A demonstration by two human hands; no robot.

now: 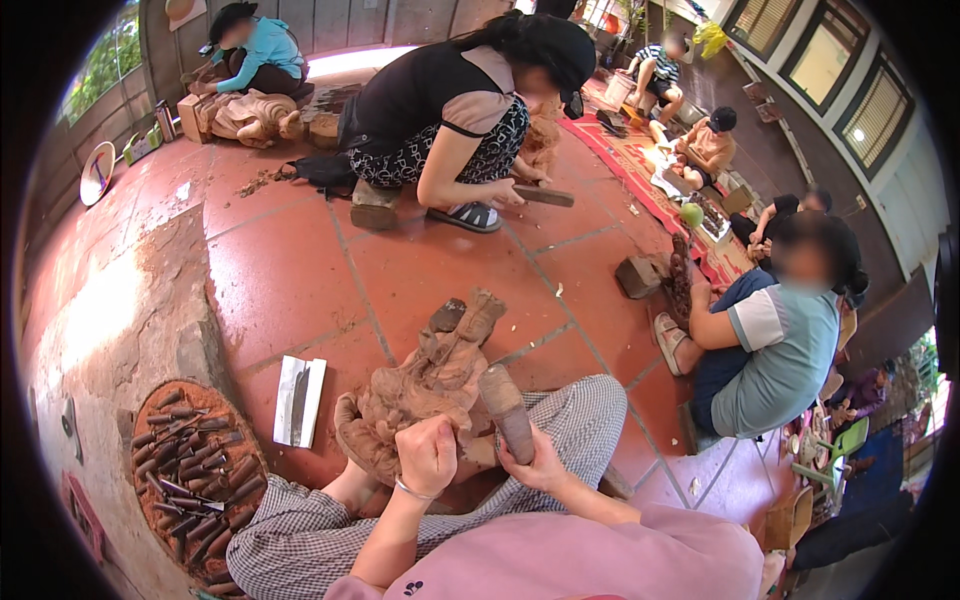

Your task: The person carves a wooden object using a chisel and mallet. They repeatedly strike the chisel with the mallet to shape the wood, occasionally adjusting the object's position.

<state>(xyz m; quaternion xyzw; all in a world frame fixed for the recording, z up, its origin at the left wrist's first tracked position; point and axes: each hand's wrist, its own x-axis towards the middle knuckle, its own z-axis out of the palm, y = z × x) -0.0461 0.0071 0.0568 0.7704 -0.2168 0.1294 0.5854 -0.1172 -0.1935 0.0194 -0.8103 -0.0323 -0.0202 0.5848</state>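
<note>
A reddish-brown wood carving (pixel 415 385) with rounded, figure-like forms leans between my legs. My left hand (pixel 427 458) is closed in a fist just in front of it; whatever it grips is hidden behind the fingers. In my right hand (pixel 535 462) is a wooden mallet (pixel 506 410), its thick worn head pointing up and slightly left beside the carving. The two hands are a short way apart.
To my left, a round tray (pixel 150 500) of sawdust holds several carving chisels (pixel 200 470). A blade lies on white paper (pixel 300 400) on the red tile floor (pixel 280 290). Other people squat ahead and to the right, near wooden blocks (pixel 640 277) and carvings.
</note>
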